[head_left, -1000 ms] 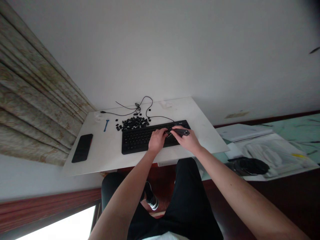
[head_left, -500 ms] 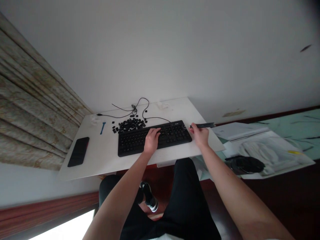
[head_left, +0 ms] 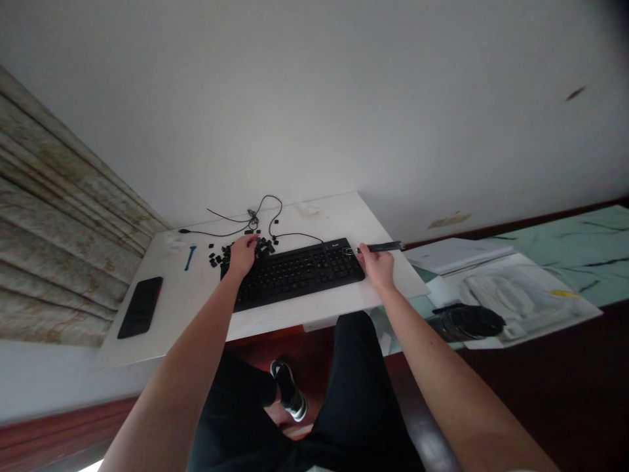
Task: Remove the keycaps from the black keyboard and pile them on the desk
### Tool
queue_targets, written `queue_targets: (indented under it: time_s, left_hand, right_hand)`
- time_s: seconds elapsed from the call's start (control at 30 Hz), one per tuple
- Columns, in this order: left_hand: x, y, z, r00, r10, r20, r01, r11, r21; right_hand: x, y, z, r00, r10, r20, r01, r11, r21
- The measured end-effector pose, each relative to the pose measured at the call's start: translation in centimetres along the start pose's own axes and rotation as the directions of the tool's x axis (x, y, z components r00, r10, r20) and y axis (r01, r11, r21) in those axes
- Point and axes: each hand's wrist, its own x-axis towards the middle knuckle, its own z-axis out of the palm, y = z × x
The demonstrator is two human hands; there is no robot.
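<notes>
Over the heap of keycaps [head_left: 265, 246], in the far left half of the desk [head_left: 181, 298], is the left hand [head_left: 242, 255], with its fingers bent and its thumb side turned to the caps; the fingertips are too small to see well, so I cannot tell how far they are open or if they have hold of a cap. The right hand [head_left: 377, 265] is near the right edge of the desk, and its fingers are closed around a dark wire tool [head_left: 386, 246]. The handle points toward this right edge, while the wire loop [head_left: 348, 252] is above the right end of the keyboard [head_left: 299, 272]. The keyboard lies a little back from the near edge, its left end partly hidden by the left hand and forearm. Behind it, a cable [head_left: 299, 234] goes out and makes a tangle toward the far edge, where a few loose caps lie also. To the left of the heap, toward the far left corner, there is a blue strip [head_left: 190, 257]. The phone [head_left: 141, 307] lies dark along the left edge, beside the curtain [head_left: 63, 216]. Beyond the right edge, on a greenish table [head_left: 604, 252], are a white box [head_left: 455, 252] and a black bundle [head_left: 469, 322]. Under the near edge, a shoe [head_left: 289, 390] is on the reddish floor.
</notes>
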Motion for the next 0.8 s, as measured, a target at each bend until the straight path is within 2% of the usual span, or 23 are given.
queue_targets:
  time_s: [0.13, 0.27, 0.37, 0.43, 0.5, 0.57, 0.63, 0.8]
  left_hand:
    - [0.7, -1.0, -0.7, 0.999, 0.004, 0.036, -0.008, 0.992, 0.130]
    - [-0.6, 0.3, 0.1, 0.990, 0.143, 0.004, -0.138, 0.949, 0.284]
    - [-2.8, 2.9, 2.5, 0.963, 0.264, 0.058, -0.270, 0.926, 0.263]
    - [-4.7, 5.0, 4.7, 0.922, 0.357, 0.151, -0.380, 0.909, 0.170]
    - [-6.6, 6.9, 6.9, 0.886, 0.413, 0.213, -0.441, 0.891, 0.106]
    - [-8.2, 8.3, 8.7, 0.867, 0.431, 0.250, -0.465, 0.880, 0.094]
    - [-9.3, 9.0, 9.9, 0.867, 0.417, 0.273, -0.458, 0.882, 0.107]
    - [-10.1, 8.7, 10.6, 0.890, 0.369, 0.268, -0.411, 0.904, 0.121]
  right_hand:
    - [0.0, 0.1, -0.1, 1.000, -0.019, 0.017, 0.018, 1.000, 0.021]
    - [0.1, 0.3, -0.1, 0.999, -0.027, 0.032, 0.026, 1.000, 0.012]
    - [0.2, 0.5, -0.1, 0.999, -0.031, 0.033, 0.031, 0.999, 0.011]
    - [0.2, 0.6, -0.2, 0.999, -0.035, 0.033, 0.035, 0.999, 0.009]
    - [0.3, 0.7, -0.2, 0.999, -0.039, 0.031, 0.039, 0.999, -0.003]
    - [0.5, 0.9, -0.3, 0.999, -0.040, 0.026, 0.040, 0.999, -0.014]
    - [0.6, 1.2, -0.3, 0.999, -0.032, 0.017, 0.032, 0.999, -0.013]
    - [1.0, 1.8, -0.3, 1.000, 0.008, -0.015, -0.007, 0.999, 0.041]
